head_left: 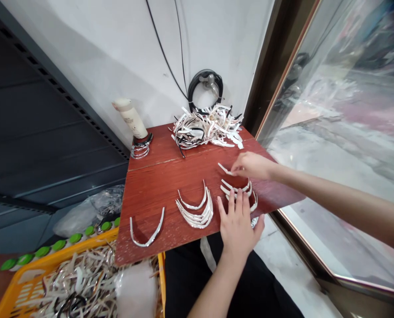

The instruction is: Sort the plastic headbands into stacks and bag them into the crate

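My right hand (253, 165) pinches a thin, curved white strip (224, 169) just above the right part of the red-brown board; the fingers cover the strip's other end. Nearer to me, my left hand (238, 226) has its fingers spread, the tips resting on a group of curved white strips (253, 202) and partly hiding them. Left of that hand lies a nested stack of U-shaped white strips (200, 219). A single U-shaped white strip (146, 244) sits near the board's front left corner.
A tangled heap of strips (206, 129) fills the back of the board (160, 176), before a black cable coil (192, 86). A pale bottle (132, 119) stands by metal rings (140, 151) at back left. A yellow basket (21, 289) holds more strips. Glass (332, 132) borders the right.
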`<state>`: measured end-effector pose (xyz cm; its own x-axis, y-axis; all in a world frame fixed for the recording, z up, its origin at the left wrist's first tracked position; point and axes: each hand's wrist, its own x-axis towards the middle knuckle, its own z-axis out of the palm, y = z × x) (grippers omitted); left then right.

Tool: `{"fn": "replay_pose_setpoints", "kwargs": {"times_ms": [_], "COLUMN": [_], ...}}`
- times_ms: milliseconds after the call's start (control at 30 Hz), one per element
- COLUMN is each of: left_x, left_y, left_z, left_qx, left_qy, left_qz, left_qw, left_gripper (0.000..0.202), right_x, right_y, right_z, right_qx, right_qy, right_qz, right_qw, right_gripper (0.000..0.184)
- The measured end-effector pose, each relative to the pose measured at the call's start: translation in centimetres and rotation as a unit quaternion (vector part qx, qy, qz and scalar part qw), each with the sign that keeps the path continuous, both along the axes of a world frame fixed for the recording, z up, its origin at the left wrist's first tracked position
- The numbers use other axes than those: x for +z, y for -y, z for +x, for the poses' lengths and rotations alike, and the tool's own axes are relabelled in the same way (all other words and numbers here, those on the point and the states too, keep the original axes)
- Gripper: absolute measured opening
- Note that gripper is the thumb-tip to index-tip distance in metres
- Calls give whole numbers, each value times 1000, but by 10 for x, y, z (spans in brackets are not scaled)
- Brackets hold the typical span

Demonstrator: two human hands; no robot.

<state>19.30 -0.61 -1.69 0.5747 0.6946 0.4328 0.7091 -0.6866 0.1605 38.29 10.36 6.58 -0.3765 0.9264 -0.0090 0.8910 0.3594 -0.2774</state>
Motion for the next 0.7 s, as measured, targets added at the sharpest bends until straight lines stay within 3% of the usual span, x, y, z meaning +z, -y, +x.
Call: {"fn": "replay_pose_setpoints", "kwargs": {"times_ms": [133, 300, 400, 467, 533, 600, 700], "left_x": [1, -1, -3, -3, -4, -4, -4], "left_y": [0, 0, 0, -1, 0, 0, 0], "left_z": [0, 0, 0, 0, 0, -1, -2], "left_qx": [0, 6, 8, 12, 15, 16, 18], "left_qy": [-4, -5, 1, 4, 4, 2, 1], "left_qz": [2, 5, 10, 16, 23, 28, 34], "left_qw": [1000, 1000, 1000, 1000, 1000, 999, 999], "left_gripper": [66, 65, 65, 65, 66, 67, 67], "right_x": [-13, -6, 0, -1, -6, -16, -29], "right_y": [24, 27, 0, -24, -49, -71, -95], "right_z": [-13, 4, 32, 51, 66, 73, 73], "right_qx": [22, 46, -102, -242, -342, -390, -395], "right_qy": [-37, -104, -122, -90, -66, -61, -56], "right_qz": [-105, -93, 9, 79, 104, 102, 94], "right_qw": [994, 989, 987, 963, 932, 913, 912], "right_gripper": [23, 30, 32, 29, 28, 28, 28]}}
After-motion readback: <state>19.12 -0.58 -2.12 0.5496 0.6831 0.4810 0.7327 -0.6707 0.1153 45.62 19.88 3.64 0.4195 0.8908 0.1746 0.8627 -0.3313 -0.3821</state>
